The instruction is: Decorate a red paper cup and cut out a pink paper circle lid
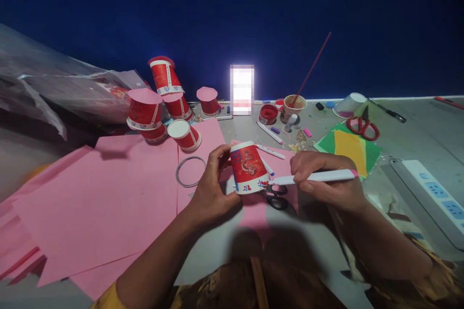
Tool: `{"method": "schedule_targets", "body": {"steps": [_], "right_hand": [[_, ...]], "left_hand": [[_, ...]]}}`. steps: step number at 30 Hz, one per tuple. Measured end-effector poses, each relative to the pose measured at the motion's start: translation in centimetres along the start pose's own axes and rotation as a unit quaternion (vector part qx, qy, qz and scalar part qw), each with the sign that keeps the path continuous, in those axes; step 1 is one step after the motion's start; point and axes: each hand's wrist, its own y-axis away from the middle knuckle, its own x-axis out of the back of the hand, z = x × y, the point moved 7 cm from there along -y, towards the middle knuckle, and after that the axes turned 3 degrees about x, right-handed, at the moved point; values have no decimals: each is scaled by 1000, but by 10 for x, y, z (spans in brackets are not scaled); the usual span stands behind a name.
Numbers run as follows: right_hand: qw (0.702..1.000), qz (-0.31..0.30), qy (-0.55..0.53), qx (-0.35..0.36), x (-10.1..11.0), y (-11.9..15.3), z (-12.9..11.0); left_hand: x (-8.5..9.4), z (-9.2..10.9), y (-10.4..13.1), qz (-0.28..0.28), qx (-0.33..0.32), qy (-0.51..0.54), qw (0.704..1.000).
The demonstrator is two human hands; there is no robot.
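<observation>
My left hand (213, 188) holds a red paper cup (250, 166) tilted on its side edge, thumb beneath and fingers behind it. The cup has a white band with small blue and red marks, and a blue drawing on its left side. In my right hand (328, 181) is a white marker (329, 175) with a pink end, its tip at the cup's lower right band. Just behind that tip, black-handled scissors (277, 202) lie on pink paper, beside more white markers (271, 152).
Pink sheets (119, 203) spread across the left, with decorated red cups (145, 113) stacked behind them. Further right are a red paint pot (268, 114), a cup with a stick (295, 108), red scissors (363, 128) on green and yellow paper, and a power strip (431, 193).
</observation>
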Motion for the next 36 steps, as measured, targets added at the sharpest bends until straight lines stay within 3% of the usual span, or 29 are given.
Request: {"method": "schedule_targets", "body": {"steps": [10, 27, 36], "right_hand": [[997, -69, 26, 34, -7, -10, -12], [993, -114, 36, 23, -13, -9, -13], [999, -35, 0, 16, 2, -8, -8]], "left_hand": [[-4, 7, 0, -34, -9, -1, 999], [-6, 6, 1, -53, 14, 22, 998], [-7, 8, -1, -43, 18, 41, 998]]}}
